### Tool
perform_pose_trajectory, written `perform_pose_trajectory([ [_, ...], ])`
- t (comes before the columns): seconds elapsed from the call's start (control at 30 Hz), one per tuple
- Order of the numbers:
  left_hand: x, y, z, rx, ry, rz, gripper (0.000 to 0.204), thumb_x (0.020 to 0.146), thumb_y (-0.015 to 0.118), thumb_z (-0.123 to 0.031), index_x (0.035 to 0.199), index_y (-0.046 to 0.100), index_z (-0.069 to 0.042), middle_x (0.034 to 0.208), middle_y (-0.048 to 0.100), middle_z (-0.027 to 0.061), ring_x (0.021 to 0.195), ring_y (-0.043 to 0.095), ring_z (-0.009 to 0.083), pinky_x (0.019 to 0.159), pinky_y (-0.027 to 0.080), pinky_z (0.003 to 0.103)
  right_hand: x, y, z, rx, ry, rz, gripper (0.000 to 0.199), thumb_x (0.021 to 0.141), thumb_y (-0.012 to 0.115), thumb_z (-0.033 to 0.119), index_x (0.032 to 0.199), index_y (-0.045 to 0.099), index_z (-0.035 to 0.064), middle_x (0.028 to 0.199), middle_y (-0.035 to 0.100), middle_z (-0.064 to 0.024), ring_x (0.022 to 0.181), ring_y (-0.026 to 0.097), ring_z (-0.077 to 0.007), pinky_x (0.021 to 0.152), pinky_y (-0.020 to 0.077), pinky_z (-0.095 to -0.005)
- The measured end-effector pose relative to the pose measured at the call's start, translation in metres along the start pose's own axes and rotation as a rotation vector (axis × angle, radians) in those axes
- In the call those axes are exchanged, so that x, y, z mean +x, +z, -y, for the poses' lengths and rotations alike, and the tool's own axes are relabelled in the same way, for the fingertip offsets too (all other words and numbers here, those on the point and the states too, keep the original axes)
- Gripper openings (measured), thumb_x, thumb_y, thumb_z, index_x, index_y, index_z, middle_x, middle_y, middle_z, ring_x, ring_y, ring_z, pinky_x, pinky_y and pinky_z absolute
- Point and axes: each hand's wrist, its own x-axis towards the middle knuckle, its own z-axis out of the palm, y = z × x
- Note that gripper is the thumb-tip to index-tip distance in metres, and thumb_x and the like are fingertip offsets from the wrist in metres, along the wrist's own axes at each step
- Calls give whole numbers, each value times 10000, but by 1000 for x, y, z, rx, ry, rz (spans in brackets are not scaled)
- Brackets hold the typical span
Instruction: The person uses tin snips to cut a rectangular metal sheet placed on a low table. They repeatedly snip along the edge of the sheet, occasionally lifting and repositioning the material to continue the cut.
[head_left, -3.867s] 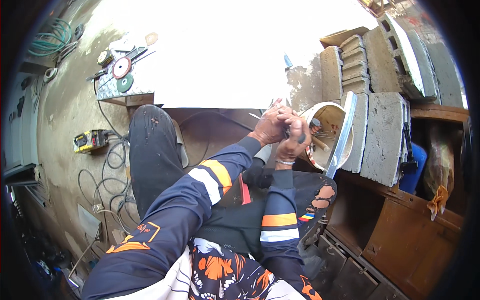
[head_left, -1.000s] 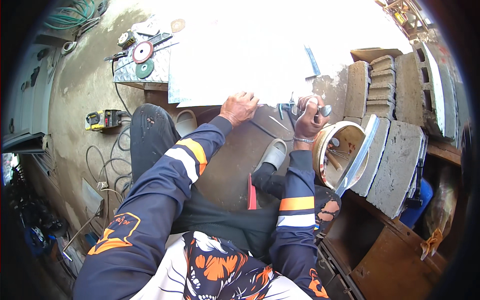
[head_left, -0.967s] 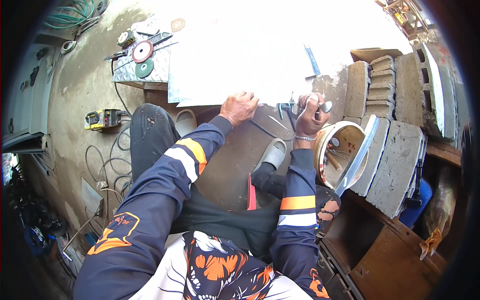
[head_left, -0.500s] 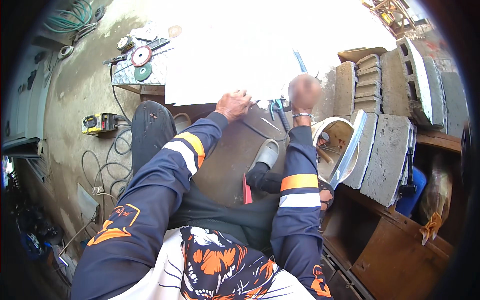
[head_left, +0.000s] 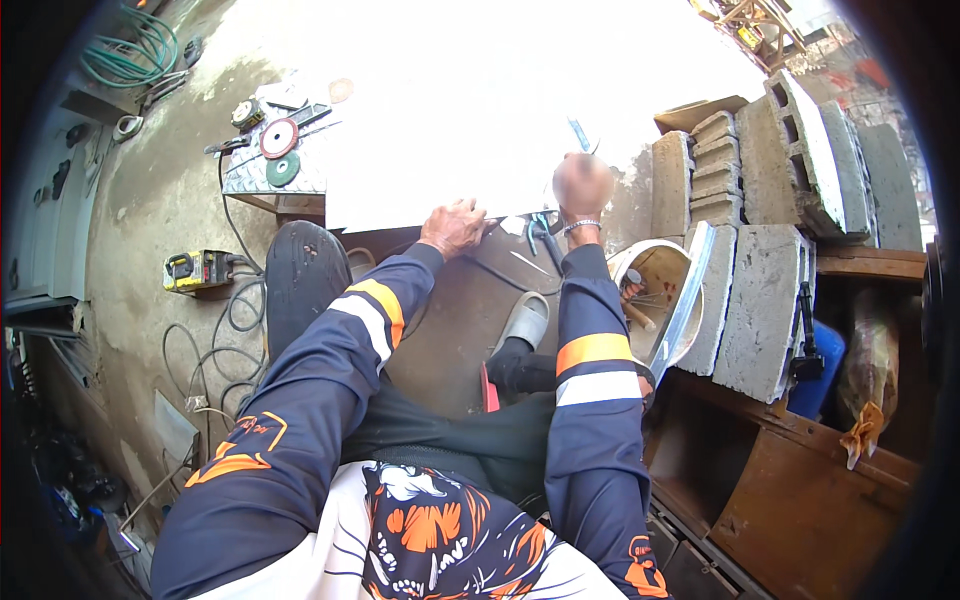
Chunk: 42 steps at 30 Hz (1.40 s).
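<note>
A large white sheet, washed out by glare, spreads in front of me. At its near edge my left hand is closed, fingers curled, with a small dark piece at the fingertips that I cannot make out. Beyond the sheet's near right corner is my right hand, its fingers hidden by a round blur. A narrow bluish strip shows just past it. Between the hands, blue-handled pliers lie by the edge.
Left, a metal-plate surface bears a red disc, a green disc and a tape measure. A yellow-black tool with cable lies on the floor. Right stand a bucket of tools, a metal channel and stacked concrete blocks.
The whole view has shifted slightly. My right hand has come a little nearer to my left, which stays by the sheet's near edge.
</note>
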Motion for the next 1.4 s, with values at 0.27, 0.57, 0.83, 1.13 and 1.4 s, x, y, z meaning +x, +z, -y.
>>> perform_pose_trajectory([
  [0.27,2,-2,-5,-2,23,-14,347,968,581,-405,876,661,-81,901,629,124,879,671,293,667,572,431,-13,-18,5,18,5,-5,315,944,518,127,651,563,22,557,554,-20,481,525,-119,463,412,-287],
  [0.57,0,-4,-16,-8,-144,77,283,922,647,-327,930,662,-45,945,645,155,934,669,345,742,563,463,-99,-65,31,83,106,130,214,984,585,187,1002,690,1,882,705,-39,818,627,-107,735,503,-289],
  [0.83,7,-22,-157,-2513,-1015,446,537,1082,325,-463,1238,514,15,1248,587,170,1105,559,298,966,464,457,-93,-80,63,-267,2,92,348,980,633,309,1017,715,-27,845,734,-126,786,679,-175,715,521,-325],
  [1.13,54,-18,-194,-2954,-1246,131,375,1091,306,-361,1236,532,-99,1254,604,141,1166,592,307,1028,463,521,-85,-84,67,-456,0,49,388,981,559,316,854,757,8,777,723,-189,747,719,-299,693,528,-391],
  [1.4,32,52,-180,-3147,-384,517,468,1039,355,-568,1090,586,-165,939,679,50,942,650,230,875,486,389,-53,-76,65,-401,14,63,454,1011,500,314,812,763,1,692,702,-119,607,667,-219,585,517,-351],
])
